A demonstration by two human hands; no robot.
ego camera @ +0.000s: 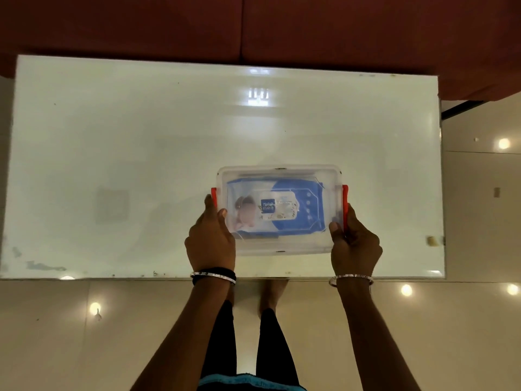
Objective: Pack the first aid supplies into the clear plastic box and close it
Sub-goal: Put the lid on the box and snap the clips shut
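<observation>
The clear plastic box [282,246] lies on the white glass table [141,150], near its front edge, with its clear lid on top. Through the lid I see a blue pack of wipes [277,206]; anything under it is hidden. A red latch [214,196] sits on the box's left end and another red latch [345,206] on its right end. My left hand [211,238] grips the left end, thumb on the lid. At the right end, my right hand [353,241] grips beside the latch, thumb on the lid.
A dark red sofa [282,26] runs along the table's far side. Glossy cream floor tiles [479,221] lie to the right and in front. My legs and feet [267,303] stand just below the table's front edge. A small pale object [432,241] rests at the table's right edge.
</observation>
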